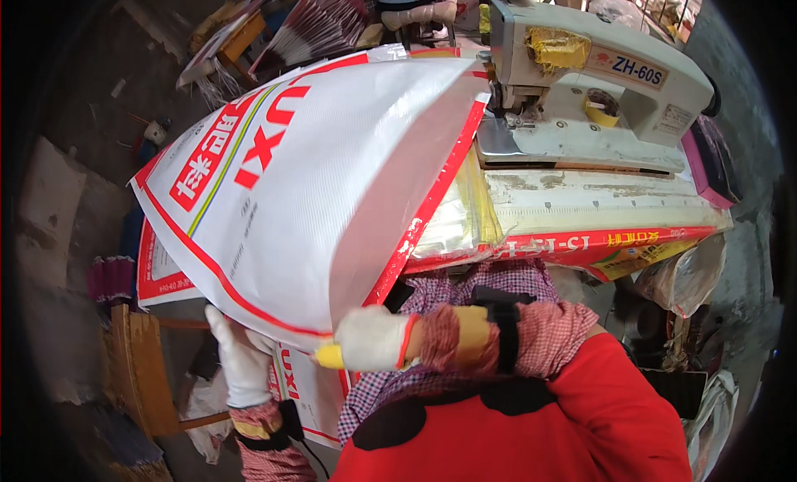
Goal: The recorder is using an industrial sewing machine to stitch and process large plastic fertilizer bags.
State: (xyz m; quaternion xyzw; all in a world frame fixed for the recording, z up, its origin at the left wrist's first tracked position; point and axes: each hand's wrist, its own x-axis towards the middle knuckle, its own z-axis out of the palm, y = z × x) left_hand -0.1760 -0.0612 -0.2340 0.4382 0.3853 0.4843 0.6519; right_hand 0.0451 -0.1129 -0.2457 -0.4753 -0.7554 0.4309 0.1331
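A large white woven sack (324, 175) with red borders and red print spreads out to the left of a sewing machine (598, 75), its open mouth gaping towards the right. At the sack's near corner my right hand (369, 339), in a white glove with a yellow fingertip, is closed on the edge. My left hand (246, 366), also white-gloved, is just below the near edge, fingers stretched and thumb apart, with nothing visible in it. The far top corner of the sack reaches the machine's needle area. Another printed sack (166, 266) shows beneath it.
A worktable (598, 200) with a ruler strip and red printed edging carries the machine. A tape roll (601, 107) rests on the machine bed. Stacked sacks (320, 25) lie at the back, a wooden stool (145, 374) at left, and a plastic bag (685, 274) hangs at right.
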